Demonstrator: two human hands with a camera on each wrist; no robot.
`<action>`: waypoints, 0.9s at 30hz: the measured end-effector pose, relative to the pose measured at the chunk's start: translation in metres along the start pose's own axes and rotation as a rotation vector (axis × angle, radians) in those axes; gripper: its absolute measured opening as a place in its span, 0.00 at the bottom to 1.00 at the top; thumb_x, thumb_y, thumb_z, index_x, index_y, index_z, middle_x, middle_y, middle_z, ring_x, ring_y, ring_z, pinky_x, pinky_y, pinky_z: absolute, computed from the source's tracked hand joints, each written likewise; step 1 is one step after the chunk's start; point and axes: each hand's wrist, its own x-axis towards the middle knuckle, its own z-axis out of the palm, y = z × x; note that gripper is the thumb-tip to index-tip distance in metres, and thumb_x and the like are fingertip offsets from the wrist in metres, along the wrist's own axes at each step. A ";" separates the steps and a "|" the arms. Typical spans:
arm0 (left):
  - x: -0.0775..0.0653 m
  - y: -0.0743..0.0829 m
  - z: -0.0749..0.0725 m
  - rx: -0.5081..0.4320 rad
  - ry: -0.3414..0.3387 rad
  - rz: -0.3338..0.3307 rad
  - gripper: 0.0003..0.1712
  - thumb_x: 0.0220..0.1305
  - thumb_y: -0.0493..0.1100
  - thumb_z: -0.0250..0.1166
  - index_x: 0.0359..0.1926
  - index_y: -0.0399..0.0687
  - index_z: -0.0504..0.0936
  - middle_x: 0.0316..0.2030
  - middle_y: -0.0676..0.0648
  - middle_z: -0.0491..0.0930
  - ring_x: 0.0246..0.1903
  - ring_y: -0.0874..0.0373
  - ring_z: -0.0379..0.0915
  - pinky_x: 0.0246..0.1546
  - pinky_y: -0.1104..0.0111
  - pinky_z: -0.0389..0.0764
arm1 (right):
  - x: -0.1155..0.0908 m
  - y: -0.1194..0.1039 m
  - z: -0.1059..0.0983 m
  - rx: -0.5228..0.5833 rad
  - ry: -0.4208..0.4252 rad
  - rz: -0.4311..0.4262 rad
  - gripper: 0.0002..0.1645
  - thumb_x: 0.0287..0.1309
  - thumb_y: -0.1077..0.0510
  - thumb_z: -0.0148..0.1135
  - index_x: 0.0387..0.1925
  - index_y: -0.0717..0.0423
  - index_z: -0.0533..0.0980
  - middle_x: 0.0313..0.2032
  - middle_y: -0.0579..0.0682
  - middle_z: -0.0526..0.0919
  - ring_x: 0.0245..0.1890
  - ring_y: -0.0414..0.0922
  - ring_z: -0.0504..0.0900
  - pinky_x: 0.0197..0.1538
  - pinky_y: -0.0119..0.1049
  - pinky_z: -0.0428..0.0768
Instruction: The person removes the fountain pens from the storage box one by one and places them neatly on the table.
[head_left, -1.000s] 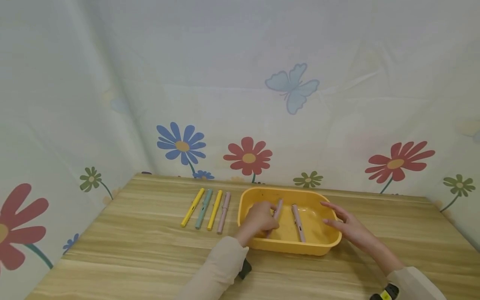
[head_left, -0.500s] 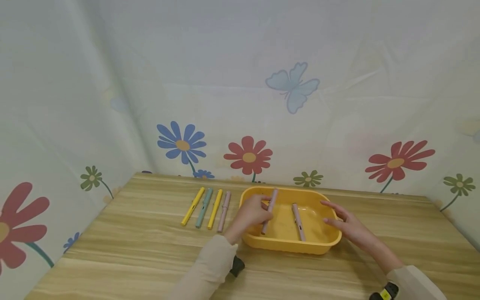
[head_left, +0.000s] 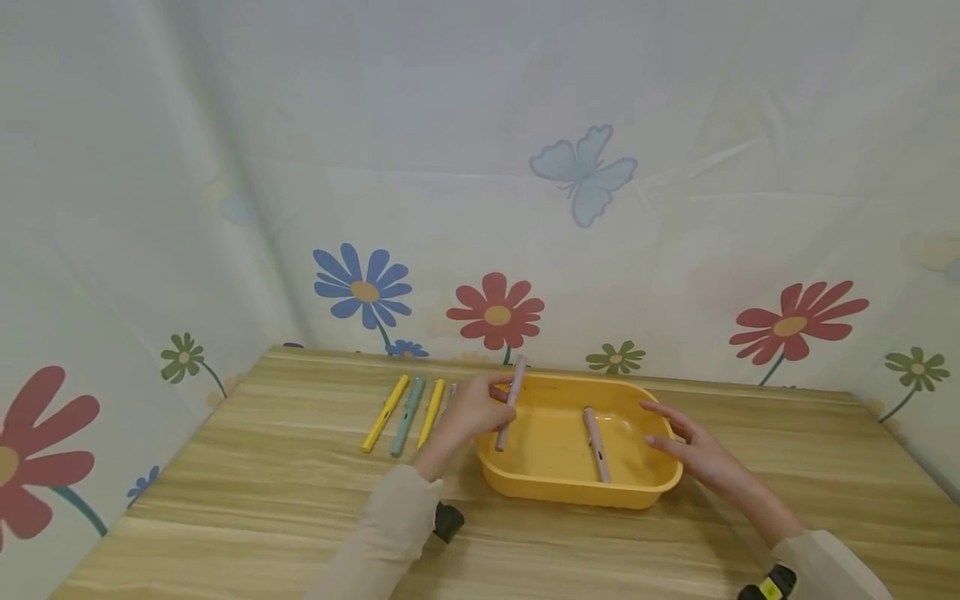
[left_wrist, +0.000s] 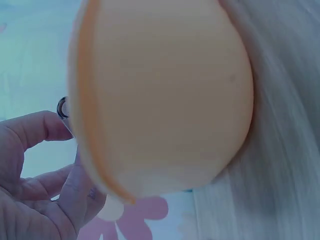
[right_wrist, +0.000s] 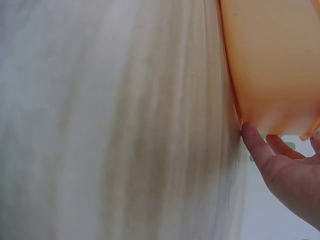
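Observation:
My left hand [head_left: 470, 407] pinches a lilac clip pen [head_left: 518, 377], tilted over the left rim of a yellow plastic basin [head_left: 577, 493]. In the left wrist view the basin wall [left_wrist: 165, 100] hides most of that pen; only its metal clip [left_wrist: 62, 107] shows near the fingers. A second lilac pen [head_left: 597, 446] lies on the basin floor. My right hand [head_left: 705, 454] holds the basin's right end, with fingertips over the rim; in the right wrist view another fingertip [right_wrist: 248, 129] touches the outer wall low down.
Left of the basin, a yellow pen [head_left: 386, 414], a teal pen [head_left: 407, 418] and another yellow pen [head_left: 431, 412] lie side by side on the wooden table [head_left: 247, 467]. A lilac pen beside them is mostly behind my left hand. A flowered cloth [head_left: 420, 167] hangs behind.
My left hand has lifted the lilac pen from the basin floor and carried it left to the left rim. My right hand and the basin stay in place.

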 end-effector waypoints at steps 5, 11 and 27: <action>-0.001 -0.003 -0.013 -0.010 0.024 -0.018 0.30 0.48 0.32 0.63 0.57 0.40 0.72 0.36 0.41 0.77 0.25 0.56 0.75 0.24 0.70 0.79 | 0.000 0.000 -0.001 -0.004 0.002 -0.005 0.35 0.61 0.55 0.54 0.66 0.59 0.55 0.68 0.66 0.42 0.63 0.68 0.48 0.56 0.57 0.67; -0.005 -0.009 -0.026 -0.048 0.059 -0.035 0.29 0.49 0.30 0.62 0.56 0.37 0.72 0.37 0.40 0.77 0.28 0.55 0.75 0.26 0.68 0.81 | -0.001 0.000 0.000 -0.003 0.006 -0.017 0.34 0.61 0.55 0.54 0.66 0.59 0.56 0.68 0.66 0.43 0.64 0.68 0.48 0.56 0.58 0.66; -0.013 -0.035 -0.062 -0.024 0.099 -0.046 0.31 0.48 0.31 0.61 0.58 0.37 0.70 0.40 0.37 0.77 0.29 0.55 0.76 0.29 0.67 0.81 | 0.000 0.000 0.000 -0.007 0.000 -0.012 0.35 0.61 0.55 0.54 0.66 0.59 0.55 0.68 0.67 0.43 0.63 0.68 0.49 0.56 0.56 0.67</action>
